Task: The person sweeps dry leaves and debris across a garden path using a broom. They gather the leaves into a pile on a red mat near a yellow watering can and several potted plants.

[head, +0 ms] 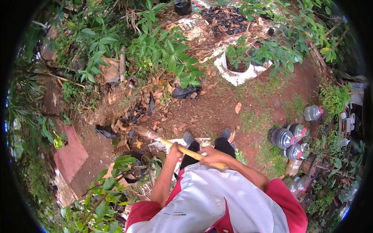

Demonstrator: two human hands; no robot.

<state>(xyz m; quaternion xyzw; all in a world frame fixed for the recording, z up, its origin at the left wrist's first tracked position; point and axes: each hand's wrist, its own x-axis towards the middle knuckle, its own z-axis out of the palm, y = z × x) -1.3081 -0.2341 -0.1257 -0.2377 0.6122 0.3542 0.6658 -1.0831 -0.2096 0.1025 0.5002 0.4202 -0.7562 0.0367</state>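
Note:
A broom (pixel 191 153) with a thick yellow handle slants across the front of my body. My left hand (pixel 174 151) is closed round the handle nearer the bristles. Closer to my shirt, my right hand (pixel 210 155) grips the same handle towards its end. The bristles (pixel 143 131) point up and to the left, over dry leaves (pixel 125 128) and dark scraps on the soil; whether they touch the ground I cannot tell. Below the handle are my legs in dark trousers, with grey clogs (pixel 189 138) on my feet.
Several large plastic bottles (pixel 281 137) stand or lie at the right. Ahead, a plant grows in a white container (pixel 239 76). A black scrap (pixel 186 92) lies among leaves. At the left is a reddish board (pixel 70 154). Leafy branches (pixel 106 186) reach in at lower left, beside a dark pot (pixel 135 175).

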